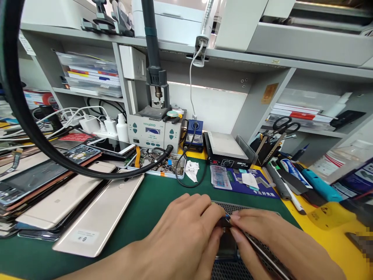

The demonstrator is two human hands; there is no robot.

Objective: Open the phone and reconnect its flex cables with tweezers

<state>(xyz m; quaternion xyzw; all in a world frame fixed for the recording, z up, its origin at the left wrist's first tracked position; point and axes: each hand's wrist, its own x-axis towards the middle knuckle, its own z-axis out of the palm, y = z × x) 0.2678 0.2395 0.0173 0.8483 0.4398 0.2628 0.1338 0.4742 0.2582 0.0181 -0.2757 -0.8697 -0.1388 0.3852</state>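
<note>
Head view: at five o'clock, the left hand [189, 217] pinches a small dark part [223, 222] above a dark device [226, 248], the right hand [271, 229] grasping a slim metal tool [264, 252]; work seems underway, what remains unclear.

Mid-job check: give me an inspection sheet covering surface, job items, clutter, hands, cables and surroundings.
Surface: green mat; perforated pad on it.
Job items: small dark part, slim metallic tool; dark flat item below, partly hidden.
Clutter: stacked phones at left; parts tray and crumpled tissue beyond the hands.
Hands: left hand pinches the small dark part; right hand holds the slim metallic tool, tip unclear.
Cables: thick black hose arcs across the left; white cables tangled behind.
Surroundings: hot-air station, hot plate, grey shelf.
</note>
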